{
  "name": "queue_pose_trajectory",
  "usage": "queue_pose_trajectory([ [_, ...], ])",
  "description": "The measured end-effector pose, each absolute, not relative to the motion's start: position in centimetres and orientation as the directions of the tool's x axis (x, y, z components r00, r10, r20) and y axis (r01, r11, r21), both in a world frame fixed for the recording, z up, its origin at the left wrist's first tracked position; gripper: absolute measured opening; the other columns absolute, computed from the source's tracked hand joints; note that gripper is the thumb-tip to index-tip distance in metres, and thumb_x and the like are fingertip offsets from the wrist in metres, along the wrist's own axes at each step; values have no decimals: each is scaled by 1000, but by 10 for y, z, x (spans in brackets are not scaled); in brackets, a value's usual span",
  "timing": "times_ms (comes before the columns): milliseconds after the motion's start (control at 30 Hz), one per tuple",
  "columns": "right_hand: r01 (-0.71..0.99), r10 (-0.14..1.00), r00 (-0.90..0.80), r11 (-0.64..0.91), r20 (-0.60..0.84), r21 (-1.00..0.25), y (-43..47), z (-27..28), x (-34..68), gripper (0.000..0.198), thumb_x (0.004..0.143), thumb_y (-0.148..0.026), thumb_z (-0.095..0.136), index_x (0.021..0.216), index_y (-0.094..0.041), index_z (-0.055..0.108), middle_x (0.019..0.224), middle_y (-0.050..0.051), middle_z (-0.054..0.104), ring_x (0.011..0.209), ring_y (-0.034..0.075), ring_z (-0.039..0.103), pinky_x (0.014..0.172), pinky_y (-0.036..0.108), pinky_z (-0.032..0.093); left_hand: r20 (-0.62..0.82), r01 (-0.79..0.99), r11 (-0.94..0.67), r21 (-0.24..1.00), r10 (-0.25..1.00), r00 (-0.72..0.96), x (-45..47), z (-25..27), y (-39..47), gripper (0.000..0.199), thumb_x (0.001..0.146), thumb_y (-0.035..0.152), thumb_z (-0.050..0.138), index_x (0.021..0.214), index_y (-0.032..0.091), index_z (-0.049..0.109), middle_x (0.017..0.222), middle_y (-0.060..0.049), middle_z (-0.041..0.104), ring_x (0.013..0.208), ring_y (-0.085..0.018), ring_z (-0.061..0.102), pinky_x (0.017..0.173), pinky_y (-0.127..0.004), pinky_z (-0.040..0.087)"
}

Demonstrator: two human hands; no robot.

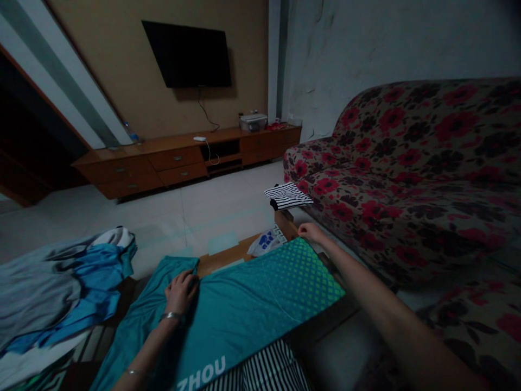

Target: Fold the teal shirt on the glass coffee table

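Note:
A teal jersey (244,288) with a green dotted hem and white lettering lies spread sideways across a low table. My left hand (181,290), with bangles on the wrist, is on the jersey near its sleeve, fingers bent and closed on the cloth. At the jersey's far hem corner, my right hand (311,232) is closed in a pinch on the edge. Part of that grip is hidden behind the fingers. Just beyond the jersey, a white plastic bag (266,243) with a blue print rests on the table.
A heap of grey and blue clothes (77,282) lies to the left. On the right stands a floral sofa (407,163), with a folded striped garment (288,195) at its near corner. A wooden TV cabinet (175,160) runs along the wall below a television (191,57).

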State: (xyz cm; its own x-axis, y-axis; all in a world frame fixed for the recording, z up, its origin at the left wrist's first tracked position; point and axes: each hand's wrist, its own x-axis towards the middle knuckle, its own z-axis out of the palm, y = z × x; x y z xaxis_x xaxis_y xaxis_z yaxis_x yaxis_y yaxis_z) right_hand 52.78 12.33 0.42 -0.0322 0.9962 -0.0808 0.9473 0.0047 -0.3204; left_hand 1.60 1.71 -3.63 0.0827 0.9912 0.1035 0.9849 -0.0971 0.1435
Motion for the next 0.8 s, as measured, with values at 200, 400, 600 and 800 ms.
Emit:
queue_pose_trajectory([
  [200,977,984,-63,28,-164,-209,115,6,528,15,71,-16,66,85,-18,70,94,4,69,83,15,59,69,20,37,80,984,-69,163,995,57,21,-31,18,27,87,29,43,101,23,66,132,-8,54,119,-28,46,90,-46,40],
  [400,988,990,-62,42,-125,-152,115,17,521,12,78,-22,59,83,-18,69,92,7,69,87,18,60,74,23,37,86,990,-43,136,996,32,29,-22,16,23,85,24,44,96,22,65,129,-8,56,118,-27,46,89,-43,40],
  [600,989,998,-31,24,-46,-148,119,3,514,17,82,-21,53,83,-18,70,93,9,69,89,19,60,77,26,39,103,999,2,47,995,-7,36,-20,14,26,87,26,42,101,20,63,128,-9,56,116,-28,46,90,-46,38],
  [800,978,991,86,-64,107,-197,103,-16,509,28,89,-27,48,108,-18,66,108,11,66,101,21,58,85,29,41,194,994,94,55,976,-103,45,-15,7,32,87,26,42,110,17,62,132,-13,53,119,-29,45,92,-49,37],
])
